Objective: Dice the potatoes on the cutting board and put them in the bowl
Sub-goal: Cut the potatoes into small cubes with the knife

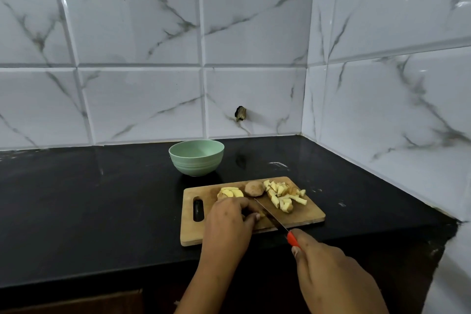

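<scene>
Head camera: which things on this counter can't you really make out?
- What lies under the left hand, beside the knife: covered by the curled fingers.
- The knife's handle: mostly inside the right hand; only a red stub shows.
- Bottom of the bowl: blocked by its near wall.
- Both forearms: cut off by the bottom edge.

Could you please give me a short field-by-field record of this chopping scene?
counter: black, against tiled walls
cutting board: wooden, near the counter's front edge
bowl: green, beyond the board, looks empty
diced potato: pile on the board's far right
unpeeled potato: uncut, left of the pile
slices: beyond the left hand
left hand: holds a potato piece, mostly hidden
right hand: grips red-handled knife, blade beside that piece
</scene>
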Action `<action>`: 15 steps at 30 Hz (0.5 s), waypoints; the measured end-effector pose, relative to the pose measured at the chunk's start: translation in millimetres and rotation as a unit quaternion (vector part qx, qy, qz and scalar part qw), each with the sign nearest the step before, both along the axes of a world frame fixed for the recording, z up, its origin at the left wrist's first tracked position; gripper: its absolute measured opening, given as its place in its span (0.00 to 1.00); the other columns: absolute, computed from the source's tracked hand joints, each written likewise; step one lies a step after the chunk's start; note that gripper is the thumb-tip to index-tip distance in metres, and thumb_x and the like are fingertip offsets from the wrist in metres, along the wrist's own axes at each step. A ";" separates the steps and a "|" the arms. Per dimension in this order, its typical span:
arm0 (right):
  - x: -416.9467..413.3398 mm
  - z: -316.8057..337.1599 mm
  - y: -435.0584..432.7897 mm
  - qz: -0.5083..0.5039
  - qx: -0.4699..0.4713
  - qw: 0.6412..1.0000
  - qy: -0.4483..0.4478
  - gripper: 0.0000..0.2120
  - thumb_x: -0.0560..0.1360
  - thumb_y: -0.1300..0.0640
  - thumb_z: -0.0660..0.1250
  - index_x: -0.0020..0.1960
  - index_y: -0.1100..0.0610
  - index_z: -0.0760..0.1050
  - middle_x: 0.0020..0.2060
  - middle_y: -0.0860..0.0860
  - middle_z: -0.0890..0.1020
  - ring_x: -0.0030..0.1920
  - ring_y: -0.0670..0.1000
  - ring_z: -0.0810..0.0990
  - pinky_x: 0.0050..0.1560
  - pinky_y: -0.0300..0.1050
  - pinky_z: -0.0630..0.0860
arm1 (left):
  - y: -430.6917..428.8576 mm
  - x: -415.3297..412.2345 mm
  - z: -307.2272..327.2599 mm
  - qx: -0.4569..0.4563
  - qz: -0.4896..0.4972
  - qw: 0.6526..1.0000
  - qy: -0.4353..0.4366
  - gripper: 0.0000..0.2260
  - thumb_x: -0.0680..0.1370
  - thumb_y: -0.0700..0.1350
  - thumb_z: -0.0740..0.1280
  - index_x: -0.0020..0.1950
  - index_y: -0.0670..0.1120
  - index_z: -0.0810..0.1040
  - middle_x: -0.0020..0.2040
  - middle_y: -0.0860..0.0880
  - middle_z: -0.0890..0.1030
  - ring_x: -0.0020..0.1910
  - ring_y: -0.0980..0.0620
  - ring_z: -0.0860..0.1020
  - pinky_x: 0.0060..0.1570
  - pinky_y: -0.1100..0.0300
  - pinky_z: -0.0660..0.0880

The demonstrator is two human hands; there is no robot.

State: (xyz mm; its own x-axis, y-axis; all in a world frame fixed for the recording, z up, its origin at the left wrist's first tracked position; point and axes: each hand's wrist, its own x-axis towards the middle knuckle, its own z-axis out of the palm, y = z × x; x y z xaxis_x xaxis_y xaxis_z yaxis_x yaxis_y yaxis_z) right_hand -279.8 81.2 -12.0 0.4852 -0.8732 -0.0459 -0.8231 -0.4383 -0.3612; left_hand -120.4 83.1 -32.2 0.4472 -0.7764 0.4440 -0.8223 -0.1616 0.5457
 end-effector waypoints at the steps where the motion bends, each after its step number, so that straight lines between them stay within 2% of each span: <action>1: -0.2 0.5 -1.4 0.003 0.007 1.000 0.004 0.22 0.83 0.51 0.49 0.76 0.44 0.48 0.61 0.49 0.73 0.59 0.47 0.74 0.59 0.43 0.70 | -0.1 0.0 0.3 -0.001 0.000 1.000 0.000 0.05 0.76 0.51 0.68 0.51 0.56 0.81 0.48 0.59 0.78 0.48 0.60 0.73 0.49 0.64 0.72; 7: 3.7 6.7 -3.8 0.005 0.079 0.994 0.079 0.29 0.83 0.51 0.53 0.77 0.45 0.40 0.69 0.54 0.67 0.67 0.53 0.69 0.65 0.48 0.66 | -0.1 0.4 0.6 -0.003 -0.008 1.000 0.008 0.04 0.76 0.50 0.68 0.50 0.57 0.81 0.48 0.59 0.77 0.49 0.60 0.72 0.50 0.64 0.72; 11: 14.0 3.4 -1.8 -0.002 0.048 0.992 0.119 0.30 0.82 0.53 0.54 0.77 0.46 0.40 0.65 0.53 0.71 0.61 0.50 0.74 0.53 0.45 0.69 | -1.2 2.6 1.2 0.000 -0.009 1.000 0.015 0.04 0.76 0.50 0.69 0.50 0.56 0.81 0.49 0.59 0.77 0.50 0.60 0.73 0.52 0.65 0.72; 15: 16.0 0.6 -3.0 0.021 -0.011 0.994 0.105 0.27 0.81 0.57 0.56 0.76 0.47 0.48 0.57 0.51 0.76 0.53 0.48 0.78 0.45 0.42 0.71 | -1.2 4.1 1.9 0.011 -0.010 1.000 0.015 0.05 0.76 0.49 0.69 0.51 0.56 0.81 0.51 0.58 0.78 0.53 0.60 0.73 0.52 0.66 0.71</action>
State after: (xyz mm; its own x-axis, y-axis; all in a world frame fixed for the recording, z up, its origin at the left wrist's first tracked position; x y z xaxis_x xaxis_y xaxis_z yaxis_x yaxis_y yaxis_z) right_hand -263.9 78.2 -11.4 0.5028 -0.8544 -0.1309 -0.8602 -0.4798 -0.1724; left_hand -116.3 81.9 -30.3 0.4443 -0.7950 0.4131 -0.8089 -0.1578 0.5663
